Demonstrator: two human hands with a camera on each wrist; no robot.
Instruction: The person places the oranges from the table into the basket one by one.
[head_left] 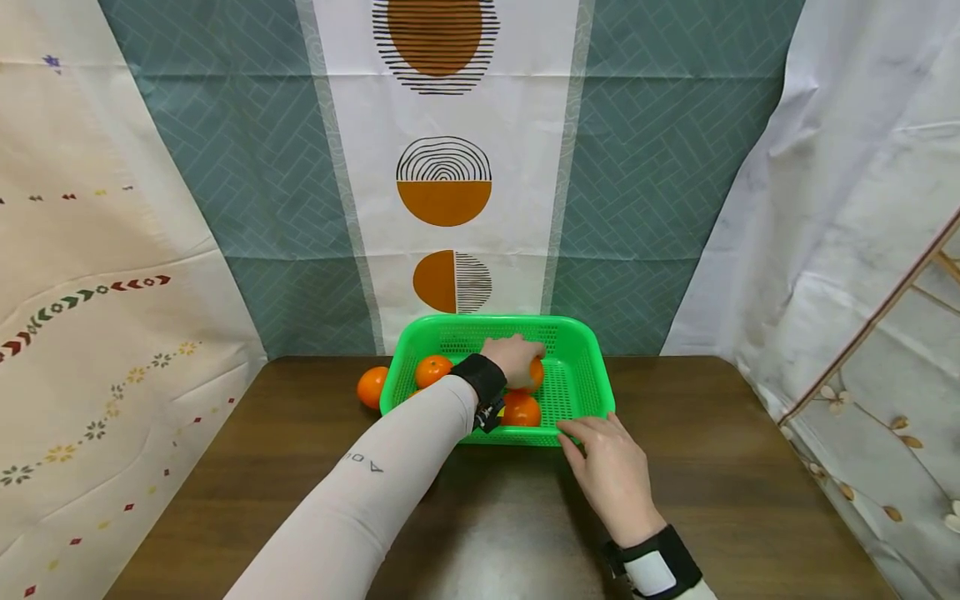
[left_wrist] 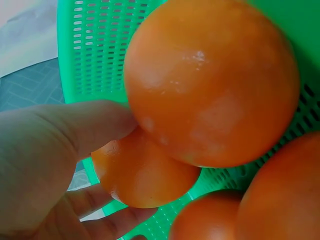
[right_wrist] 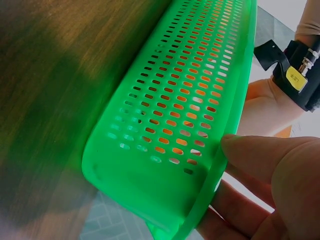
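A green perforated basket (head_left: 581, 387) stands at the far middle of the brown table and holds several oranges. My left hand (head_left: 523, 360) reaches into it, and its thumb and fingers curl round one orange (head_left: 535, 377). The left wrist view shows that orange (left_wrist: 155, 180) held between the thumb above and the fingers below, with a larger orange (left_wrist: 210, 80) close beside it. My right hand (head_left: 572, 437) holds the basket's near right rim. In the right wrist view the thumb (right_wrist: 265, 155) lies on the rim of the basket (right_wrist: 170, 125), fingers beneath.
One orange (head_left: 372, 387) lies on the table (head_left: 750, 467) outside the basket's left end. Patterned curtains hang behind the table and down both sides. A wooden frame (head_left: 892, 300) stands at the right behind a white curtain.
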